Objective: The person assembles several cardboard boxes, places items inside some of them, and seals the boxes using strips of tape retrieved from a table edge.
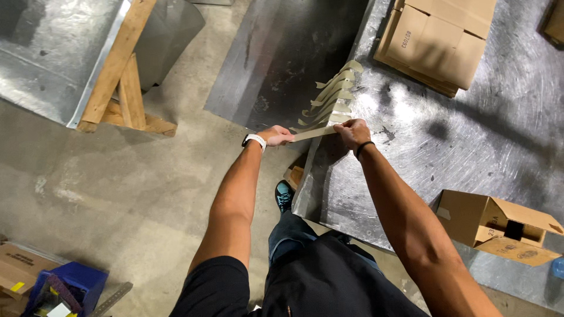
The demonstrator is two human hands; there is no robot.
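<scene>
The person wore a black short-sleeved shirt point(320, 282), with the sleeve ending above the elbow and both forearms bare. A watch point(254, 140) with a white band sat on the left wrist, and a thin black band point(363, 148) circled the right wrist. Below the shirt showed dark blue jeans point(288, 235) and a shoe point(284, 195) in teal and black.
</scene>
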